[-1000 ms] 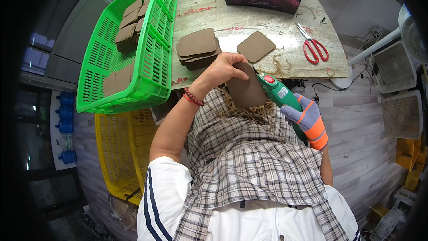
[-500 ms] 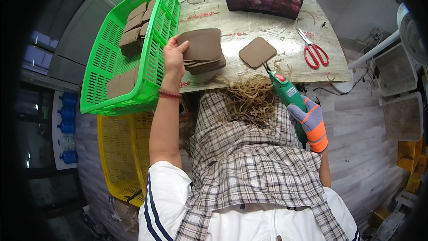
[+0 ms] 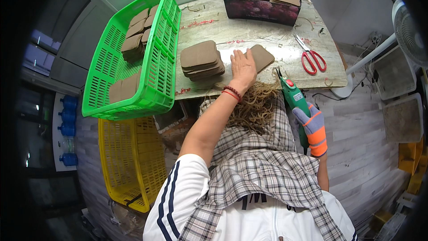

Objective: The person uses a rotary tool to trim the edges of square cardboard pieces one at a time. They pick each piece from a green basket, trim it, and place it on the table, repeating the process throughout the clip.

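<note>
My left hand (image 3: 243, 68), bare with a red bead bracelet, lies over the left edge of a brown rounded-square pad (image 3: 263, 57) on the table, fingers stretched out. Left of it stands a stack of similar brown pads (image 3: 200, 58). My right hand (image 3: 310, 122), in a grey and orange glove, is wrapped round a green handheld electric cutter (image 3: 292, 94) with a red button. The cutter's dark tip points up toward the table edge, right of the pad. Curly brown trimmings (image 3: 256, 109) lie heaped on my plaid apron (image 3: 263, 165).
Red-handled scissors (image 3: 313, 58) lie on the table's right side. A dark box (image 3: 263, 12) of stacked pads stands at the back. On the left, a green crate (image 3: 156, 62) holds more stacks, above a yellow crate (image 3: 118, 165). A white fan (image 3: 403, 27) stands at far right.
My left hand has left the stack and moved right onto the single pad. The stack now rests on the table. My right hand still holds the cutter, slightly lower and farther right.
</note>
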The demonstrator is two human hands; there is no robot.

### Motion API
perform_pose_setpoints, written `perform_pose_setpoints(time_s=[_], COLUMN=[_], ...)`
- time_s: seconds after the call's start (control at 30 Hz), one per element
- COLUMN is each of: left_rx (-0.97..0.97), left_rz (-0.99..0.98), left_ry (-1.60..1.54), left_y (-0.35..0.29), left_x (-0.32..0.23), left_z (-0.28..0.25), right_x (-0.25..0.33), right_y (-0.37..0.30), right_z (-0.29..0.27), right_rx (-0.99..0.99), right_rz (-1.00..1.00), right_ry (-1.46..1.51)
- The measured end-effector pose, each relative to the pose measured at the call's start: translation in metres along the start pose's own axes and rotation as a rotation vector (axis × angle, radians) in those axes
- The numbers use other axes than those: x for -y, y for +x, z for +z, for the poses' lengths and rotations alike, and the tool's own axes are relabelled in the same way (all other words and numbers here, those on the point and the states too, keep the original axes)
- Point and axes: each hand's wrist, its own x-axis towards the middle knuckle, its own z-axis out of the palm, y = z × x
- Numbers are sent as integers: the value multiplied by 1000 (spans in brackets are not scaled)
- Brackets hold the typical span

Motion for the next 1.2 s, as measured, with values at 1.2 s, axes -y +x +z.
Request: perform_pose_setpoints(time_s=[1.2], left_rx=[-159], left_rz=[-819], left_ry=[-2545], left_y=[-1], left_x=[-37], left_z=[-50], right_x=[-7], right_y=[11], right_z=[7], right_rx=[-98], right_rz=[39], right_ry=[96])
